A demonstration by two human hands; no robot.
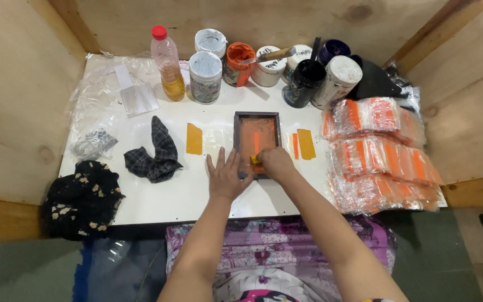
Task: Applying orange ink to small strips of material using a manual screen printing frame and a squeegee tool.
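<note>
Left hand (227, 176) spread flat, fingers apart, pressing the near left edge of a dark-framed printing screen (257, 141) at the middle of the white surface (157, 193), right hand (275, 163) clamped on a small yellow squeegee (254, 160) on the orange mesh, printed packets (381, 154) stacked at right, checked cloth (155, 154) at left, paint jars (205, 76) behind.

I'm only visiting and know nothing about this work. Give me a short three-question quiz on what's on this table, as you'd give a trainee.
1. True or false: the left hand rests flat beside the dark frame.
2. What colour is the paint inside the frame?
3. Which lies left of the checked cloth? A) the bottle of yellow liquid B) the black flowered cloth C) the stacked orange-printed bags

Key: 1 true, its fingers touch the frame's edge. 2 orange; the right hand holds a small yellow tool on it. 3 B.
</note>
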